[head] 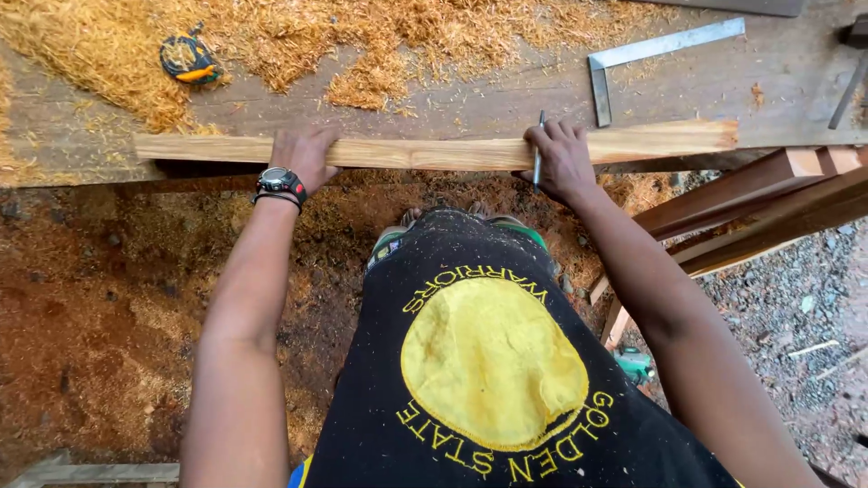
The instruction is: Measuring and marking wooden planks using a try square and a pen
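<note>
Outdoor plank workbench (470, 104), wood shavings (271, 36) heaped across it. From left I note: tape measure (188, 59) among the shavings; left hand (303, 155), watch on wrist, clasping a long wooden batten (434, 152) lying along the bench's near edge; right hand (561, 161) grasping batten and pencil (539, 149); steel square (651, 54) beyond.

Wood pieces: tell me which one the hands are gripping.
The pale strip lying along the bench edge, under the left hand and right hand; the reddish beams lie untouched at right.
</note>
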